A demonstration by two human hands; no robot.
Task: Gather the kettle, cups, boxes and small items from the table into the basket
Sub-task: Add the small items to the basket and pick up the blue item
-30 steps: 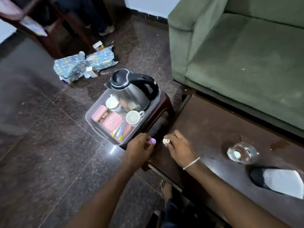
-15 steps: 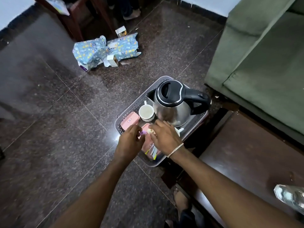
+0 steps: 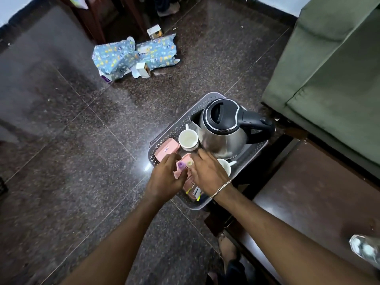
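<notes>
left hand [image 3: 164,177] pinches purple small item [image 3: 180,165] | right hand [image 3: 207,173] pinches pale one [image 3: 189,163], probably a cap | both low over basket [image 3: 164,136] front of kettle [image 3: 222,130], ready to drop among pink boxes [image 3: 166,149]

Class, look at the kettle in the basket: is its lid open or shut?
Shut. The kettle stands upright in the basket, and its black lid lies flat inside the silver rim with no gap showing.
</notes>
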